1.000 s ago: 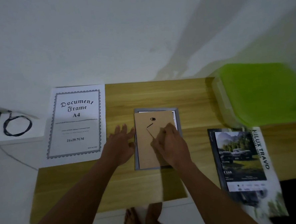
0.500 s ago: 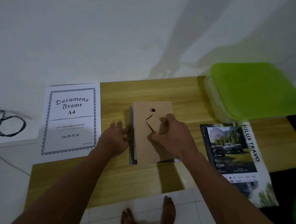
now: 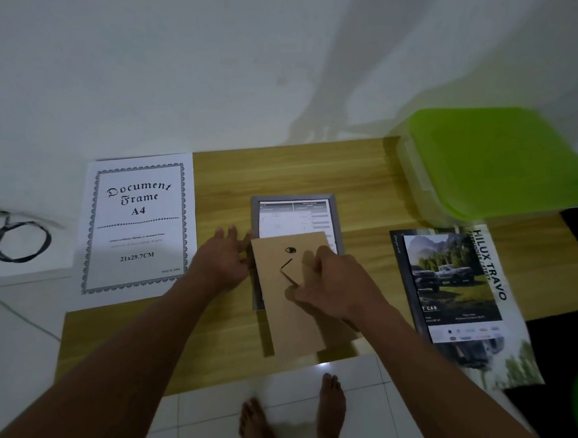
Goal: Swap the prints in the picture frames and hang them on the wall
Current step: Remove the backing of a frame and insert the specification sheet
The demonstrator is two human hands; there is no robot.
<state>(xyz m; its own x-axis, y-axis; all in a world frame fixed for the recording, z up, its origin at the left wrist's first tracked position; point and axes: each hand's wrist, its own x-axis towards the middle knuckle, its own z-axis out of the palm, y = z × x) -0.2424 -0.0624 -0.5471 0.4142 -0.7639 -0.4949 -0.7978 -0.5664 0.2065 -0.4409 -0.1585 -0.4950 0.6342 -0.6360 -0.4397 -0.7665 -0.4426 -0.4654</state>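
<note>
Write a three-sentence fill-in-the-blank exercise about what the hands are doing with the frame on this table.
1. The right hand pulls the brown cardboard backing board off the ____ picture frame.
2. The left hand rests at the frame's ____ edge.
3. The white "Document Frame A4" sheet lies ____ of the frame.

Missing words: grey; left; left

A low wooden table point(image 3: 288, 171) is standing against a white wall. Lying on it are a "Document Frame A4" sheet point(image 3: 139, 224) overhanging its left edge, a grey picture frame point(image 3: 334, 212) at the middle, a truck brochure point(image 3: 453, 276) at right, and a green-lidded box point(image 3: 494, 162) sitting at the far right corner.
</note>
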